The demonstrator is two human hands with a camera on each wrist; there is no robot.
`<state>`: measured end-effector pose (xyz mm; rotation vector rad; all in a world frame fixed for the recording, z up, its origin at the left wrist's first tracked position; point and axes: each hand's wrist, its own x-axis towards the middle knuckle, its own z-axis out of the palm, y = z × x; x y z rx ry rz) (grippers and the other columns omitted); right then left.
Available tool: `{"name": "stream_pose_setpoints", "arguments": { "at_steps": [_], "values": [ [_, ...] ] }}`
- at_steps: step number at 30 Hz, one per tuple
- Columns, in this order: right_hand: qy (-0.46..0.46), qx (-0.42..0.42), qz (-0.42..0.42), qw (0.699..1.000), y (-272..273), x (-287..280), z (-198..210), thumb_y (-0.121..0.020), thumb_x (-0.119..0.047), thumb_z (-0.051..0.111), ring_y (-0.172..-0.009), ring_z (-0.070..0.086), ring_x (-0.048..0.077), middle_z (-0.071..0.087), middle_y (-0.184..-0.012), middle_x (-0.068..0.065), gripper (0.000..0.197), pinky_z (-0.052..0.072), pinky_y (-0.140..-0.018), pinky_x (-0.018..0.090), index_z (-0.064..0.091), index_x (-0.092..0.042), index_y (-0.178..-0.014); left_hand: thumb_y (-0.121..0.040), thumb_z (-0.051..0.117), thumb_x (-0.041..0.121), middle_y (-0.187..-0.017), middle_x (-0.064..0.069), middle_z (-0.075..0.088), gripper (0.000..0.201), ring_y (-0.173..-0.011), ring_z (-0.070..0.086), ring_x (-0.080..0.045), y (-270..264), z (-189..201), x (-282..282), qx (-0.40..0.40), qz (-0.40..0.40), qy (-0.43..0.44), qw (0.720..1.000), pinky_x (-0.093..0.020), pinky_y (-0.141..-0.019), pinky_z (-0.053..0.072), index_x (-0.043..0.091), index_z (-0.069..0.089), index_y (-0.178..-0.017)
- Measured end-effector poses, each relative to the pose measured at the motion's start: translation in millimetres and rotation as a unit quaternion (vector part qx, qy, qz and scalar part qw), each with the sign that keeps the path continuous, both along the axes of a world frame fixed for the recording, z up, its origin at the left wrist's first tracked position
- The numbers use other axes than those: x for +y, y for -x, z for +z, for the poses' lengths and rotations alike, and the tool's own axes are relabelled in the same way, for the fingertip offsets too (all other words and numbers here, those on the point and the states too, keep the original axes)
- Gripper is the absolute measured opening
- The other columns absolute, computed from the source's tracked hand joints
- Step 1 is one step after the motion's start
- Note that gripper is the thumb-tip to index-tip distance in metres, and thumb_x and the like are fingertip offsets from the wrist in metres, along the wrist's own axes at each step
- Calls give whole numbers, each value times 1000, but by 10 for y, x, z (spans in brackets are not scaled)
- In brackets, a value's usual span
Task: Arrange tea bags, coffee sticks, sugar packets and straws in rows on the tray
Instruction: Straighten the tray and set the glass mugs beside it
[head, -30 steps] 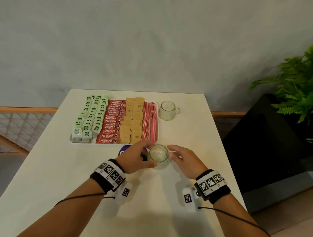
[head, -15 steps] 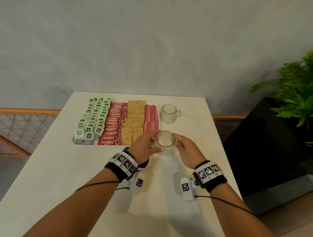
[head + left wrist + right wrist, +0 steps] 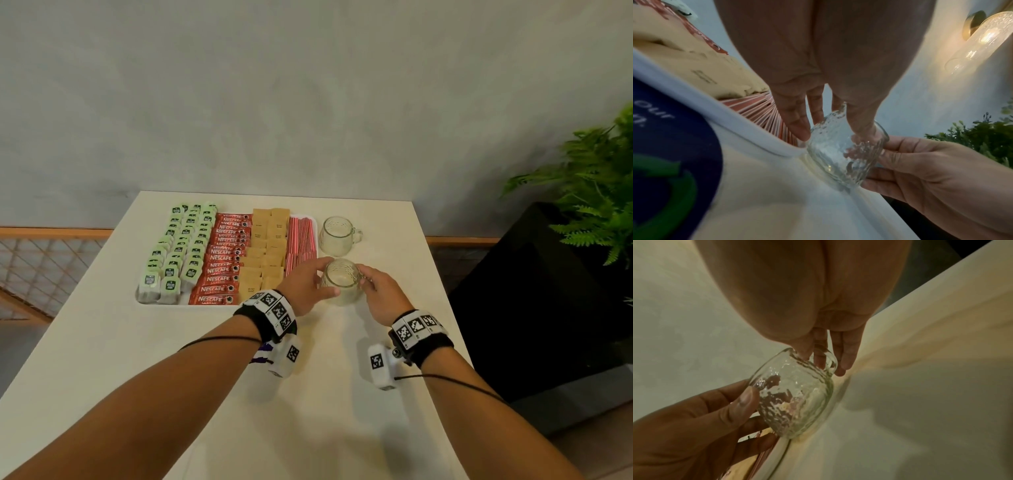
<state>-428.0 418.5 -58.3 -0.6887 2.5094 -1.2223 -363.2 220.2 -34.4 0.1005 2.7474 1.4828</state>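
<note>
Now both grips hold one glass cup (image 3: pixel 340 281) on the surface (image 3: pixel 102 342): left hand (image 3: pixel 303 286) and right hand (image 3: pixel 382 294) (fingers curled) around it, just beside the filled tray (image 3: pixel 178 303).

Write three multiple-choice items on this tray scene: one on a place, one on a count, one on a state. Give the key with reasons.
1. Where do the straws lie on the tray?
A. far left row
B. rightmost row
C. middle row

2. How many glass mugs are on the table?
A. one
B. two
C. four

3. What is the near mug doing?
A. lying on its side
B. stacked inside the far mug
C. upright, held by both hands

Key: 1 B, the striped straws sit past the sugar packets. 2 B, one far, one near. 3 C, the left hand and the right hand grip it.
</note>
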Motion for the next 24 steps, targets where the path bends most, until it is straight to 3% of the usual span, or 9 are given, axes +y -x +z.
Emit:
{"name": "stream_pose_setpoints", "arguments": {
  "at_steps": [3, 5, 7, 11, 13, 19, 24],
  "values": [
    [5, -1, 0, 1000, -1, 24, -90, -104, -8, 40, -120, 60, 17, 67, -129, -2, 44, 48, -107, 41, 61, -31, -136, -85, 77, 24, -109, 19, 62, 48, -87, 56, 8, 20, -107, -16, -3, 0, 13, 1000, -10, -77, 43, 31, 58, -128],
    [11, -5, 1, 1000, 0, 32, -107, -105, -9, 39, -121, 60, 16, 67, -129, -2, 45, 48, -107, 42, 60, -32, -136, -84, 78, 30, -115, 12, 62, 52, -88, 56, 1, 43, -158, -28, -8, 5, 20, 1000, -19, -80, 47, 30, 57, -131],
    [17, -7, 6, 1000, -4, 24, -80, -104, -8, 39, -122, 59, 15, 66, -129, -3, 46, 47, -108, 40, 60, -33, -136, -83, 79, 33, -119, 9, 62, 57, -86, 55, 0, 72, -199, -48, -9, 1, 24, 1000, -21, -78, 47, 28, 55, -136],
    [-3, -15, -30, 999, -58, 73, 36, -106, -11, 45, -135, 51, 17, 57, -145, 0, 42, 39, -111, 27, 52, -23, -146, -79, 82, 39, -127, 5, 53, 77, -97, 56, -10, 56, -246, -86, -15, 36, 51, 998, -29, -92, 48, 24, 45, -146],
    [16, -11, -69, 997, -144, 122, 77, -107, -17, 48, -135, 50, 15, 54, -146, -1, 41, 35, -107, 21, 50, -20, -148, -78, 83, 39, -128, 5, 51, 81, -103, 54, -11, 23, -296, -99, -9, 59, 43, 997, -28, -95, 47, 24, 42, -147],
    [50, -2, -57, 997, -338, -1, 173, -102, -10, 58, -116, 51, 4, 53, -126, -20, 47, 38, -98, 19, 51, -22, -146, -83, 79, 30, -122, 6, 55, 66, -91, 57, -6, 89, -357, -81, 16, 52, 40, 998, -26, -85, 50, 26, 47, -142],
    [18, 2, -57, 998, -145, -77, 194, -101, -10, 58, -118, 54, 10, 59, -136, -6, 49, 37, -97, 19, 50, -22, -148, -85, 77, 24, -123, 3, 55, 66, -91, 57, -9, 226, -257, -89, 2, 65, 44, 997, -26, -84, 51, 23, 45, -144]
  ]
}}
